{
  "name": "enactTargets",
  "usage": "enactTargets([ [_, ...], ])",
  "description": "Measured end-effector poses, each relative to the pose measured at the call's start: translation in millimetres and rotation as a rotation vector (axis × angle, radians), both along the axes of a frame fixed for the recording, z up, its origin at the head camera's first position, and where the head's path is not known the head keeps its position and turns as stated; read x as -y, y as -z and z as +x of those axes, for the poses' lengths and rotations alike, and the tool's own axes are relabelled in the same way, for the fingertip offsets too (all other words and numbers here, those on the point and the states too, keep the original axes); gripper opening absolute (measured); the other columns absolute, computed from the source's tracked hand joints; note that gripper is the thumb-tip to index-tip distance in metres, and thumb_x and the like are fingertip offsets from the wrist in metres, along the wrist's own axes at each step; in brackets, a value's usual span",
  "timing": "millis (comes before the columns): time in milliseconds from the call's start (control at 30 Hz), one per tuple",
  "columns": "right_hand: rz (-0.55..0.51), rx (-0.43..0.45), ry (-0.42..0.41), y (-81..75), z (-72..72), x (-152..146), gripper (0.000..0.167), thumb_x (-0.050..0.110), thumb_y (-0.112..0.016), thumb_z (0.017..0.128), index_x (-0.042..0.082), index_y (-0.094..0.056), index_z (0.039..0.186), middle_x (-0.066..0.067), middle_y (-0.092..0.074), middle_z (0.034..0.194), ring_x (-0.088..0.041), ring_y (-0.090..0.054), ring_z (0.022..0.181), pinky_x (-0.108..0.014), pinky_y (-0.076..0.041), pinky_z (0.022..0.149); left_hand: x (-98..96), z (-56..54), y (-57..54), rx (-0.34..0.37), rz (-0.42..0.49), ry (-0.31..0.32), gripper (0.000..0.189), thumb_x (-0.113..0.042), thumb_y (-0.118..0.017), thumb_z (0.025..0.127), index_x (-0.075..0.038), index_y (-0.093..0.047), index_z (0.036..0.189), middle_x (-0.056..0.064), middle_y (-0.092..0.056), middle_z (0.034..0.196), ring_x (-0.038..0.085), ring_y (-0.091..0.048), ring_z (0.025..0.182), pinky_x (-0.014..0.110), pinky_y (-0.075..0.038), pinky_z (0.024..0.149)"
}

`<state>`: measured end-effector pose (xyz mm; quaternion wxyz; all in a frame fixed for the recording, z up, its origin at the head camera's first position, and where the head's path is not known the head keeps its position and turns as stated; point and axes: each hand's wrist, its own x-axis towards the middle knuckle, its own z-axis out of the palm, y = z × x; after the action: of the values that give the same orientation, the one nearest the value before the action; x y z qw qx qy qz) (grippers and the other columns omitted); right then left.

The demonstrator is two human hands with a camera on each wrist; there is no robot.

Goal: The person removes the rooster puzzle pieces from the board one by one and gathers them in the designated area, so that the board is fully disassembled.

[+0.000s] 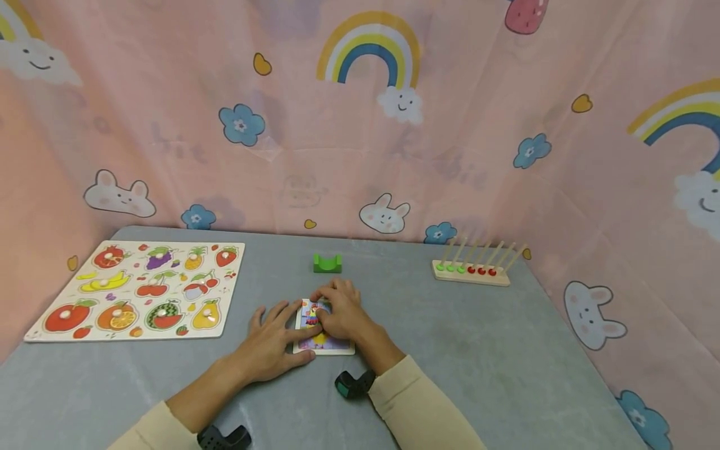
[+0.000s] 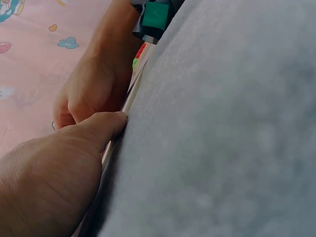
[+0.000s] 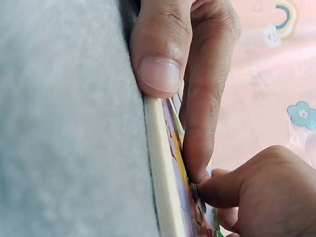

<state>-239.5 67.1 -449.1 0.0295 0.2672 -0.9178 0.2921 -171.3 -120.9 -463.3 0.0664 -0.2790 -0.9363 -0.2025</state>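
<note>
A small picture puzzle (image 1: 326, 343) with a pale border lies flat on the table, its colourful print partly hidden by both hands. My left hand (image 1: 272, 344) rests at its left side, fingers fairly straight. The thumb touches the near edge and the index finger (image 3: 200, 143) reaches over the print, as the right wrist view shows. My right hand (image 1: 344, 315) bends over the upper right part with curled fingers, its thumb (image 3: 222, 190) on the picture beside the left index fingertip. Whether it pinches a loose piece or the board I cannot tell.
To the left lies a large fruit board (image 1: 135, 290) with several fruit pictures. Behind the puzzle stands a green notched block (image 1: 327, 264). At the back right is a wooden peg stand (image 1: 471, 273) with green and red beads. A pink printed curtain (image 1: 478, 81) surrounds the grey table (image 1: 506, 350).
</note>
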Motion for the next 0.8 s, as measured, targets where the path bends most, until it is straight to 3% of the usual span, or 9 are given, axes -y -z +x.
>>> enactTargets([
  [200, -0.065, -0.057, -0.016, 2.9, -1.9, -1.6, 0.016, 0.005, -0.065, 0.081, 0.016, -0.069, 0.093, 0.003, -0.06, 0.086, -0.017, -0.047, 0.086, -0.04, -0.031, 0.077, -0.3, -0.3, 0.0, 0.002, 0.005, 0.003, 0.046, -0.053, -0.065, 0.086, -0.034, -0.065, 0.128, 0.02, -0.035, 0.148, 0.045, -0.029, 0.134, 0.072, -0.014, 0.096],
  [400, -0.105, -0.04, -0.047, 0.0, -1.0, -3.1, 0.021, 0.012, -0.071, 0.075, 0.015, -0.071, 0.096, 0.007, -0.066, 0.09, -0.014, -0.05, 0.089, -0.042, -0.032, 0.082, -0.3, -0.8, 0.3, -0.013, -0.005, -0.001, 0.045, -0.053, -0.064, 0.086, -0.031, -0.067, 0.126, 0.018, -0.037, 0.148, 0.043, -0.03, 0.134, 0.072, -0.015, 0.096],
  [567, -0.046, -0.025, -0.09, -2.4, -1.3, -3.3, 0.026, 0.018, -0.078, 0.079, 0.014, -0.072, 0.104, 0.01, -0.065, 0.091, -0.012, -0.049, 0.09, -0.041, -0.033, 0.085, -0.2, -0.8, -0.2, -0.011, -0.007, 0.001, 0.045, -0.054, -0.064, 0.087, -0.031, -0.067, 0.126, 0.018, -0.038, 0.147, 0.044, -0.03, 0.134, 0.072, -0.015, 0.096],
  [800, 0.03, -0.057, -0.151, -5.9, -0.7, -3.9, 0.031, 0.014, -0.074, 0.082, 0.01, -0.07, 0.113, 0.005, -0.067, 0.1, -0.014, -0.048, 0.092, -0.042, -0.036, 0.09, -0.1, 0.2, -0.3, -0.005, -0.005, 0.004, 0.045, -0.053, -0.064, 0.087, -0.031, -0.067, 0.126, 0.02, -0.039, 0.146, 0.044, -0.029, 0.134, 0.072, -0.014, 0.096],
])
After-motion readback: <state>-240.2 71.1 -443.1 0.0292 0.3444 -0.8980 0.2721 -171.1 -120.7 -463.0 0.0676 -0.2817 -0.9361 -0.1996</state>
